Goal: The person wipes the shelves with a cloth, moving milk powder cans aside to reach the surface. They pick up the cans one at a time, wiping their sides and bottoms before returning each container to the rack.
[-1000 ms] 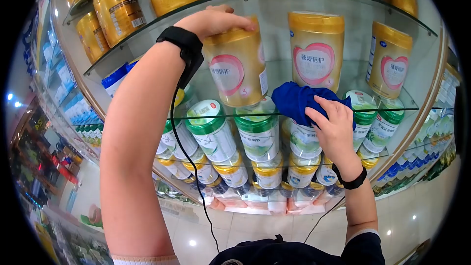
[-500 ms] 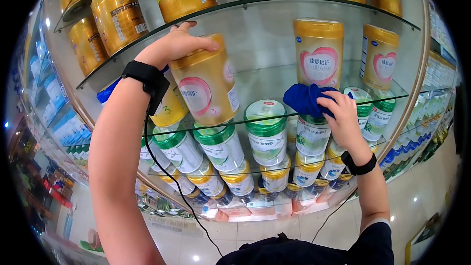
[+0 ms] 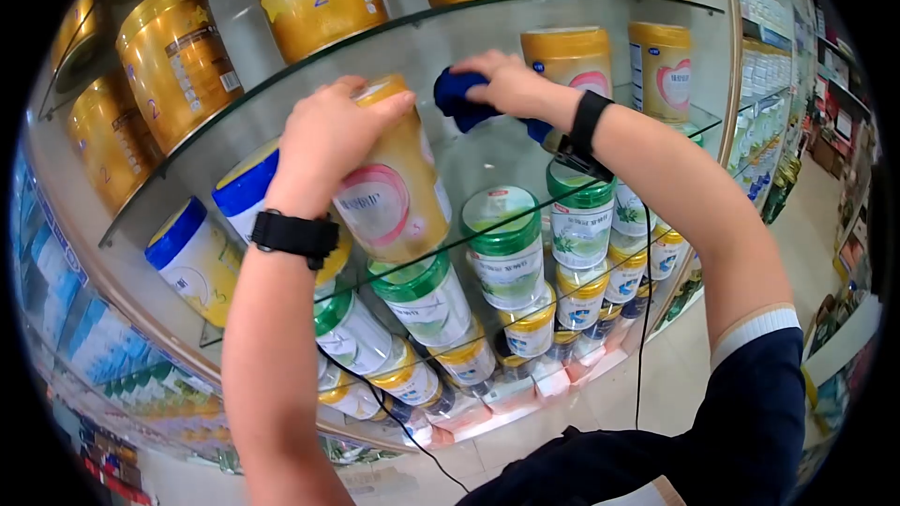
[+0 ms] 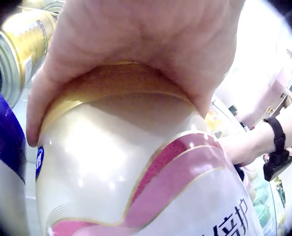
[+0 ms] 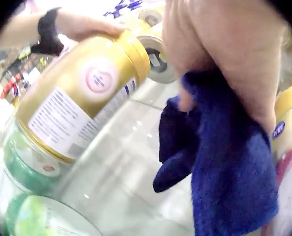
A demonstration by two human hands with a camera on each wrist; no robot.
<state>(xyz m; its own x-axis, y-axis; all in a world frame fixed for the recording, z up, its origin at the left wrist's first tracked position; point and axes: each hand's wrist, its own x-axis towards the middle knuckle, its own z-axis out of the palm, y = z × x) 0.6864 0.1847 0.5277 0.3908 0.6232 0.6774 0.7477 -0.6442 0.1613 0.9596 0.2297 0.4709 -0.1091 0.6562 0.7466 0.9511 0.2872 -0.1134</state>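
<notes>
My left hand (image 3: 323, 136) grips a gold milk powder can (image 3: 398, 192) round its lid, thumb on one side and fingers on the other. The can has a pink heart on its front and stands tilted in the head view, near the glass shelf's front edge. In the left wrist view, the palm lies over the gold lid (image 4: 131, 81). My right hand (image 3: 525, 89) holds a bunched dark blue cloth (image 3: 457, 98) to the right of that can, further back over the glass shelf (image 3: 487, 155). Part of the cloth hangs from the fingers in the right wrist view.
Two more gold cans, one wide (image 3: 567, 52) and one narrow (image 3: 661, 84), stand to the right on this shelf. Blue-lidded cans (image 3: 192, 258) are at the left. Green-lidded cans (image 3: 502, 244) fill the shelf below. An upper glass shelf (image 3: 412, 26) carries several gold cans.
The gold can has shifted left along the shelf with my left hand. My right hand has carried the cloth from the front edge by the wide can leftward and deeper over the shelf.
</notes>
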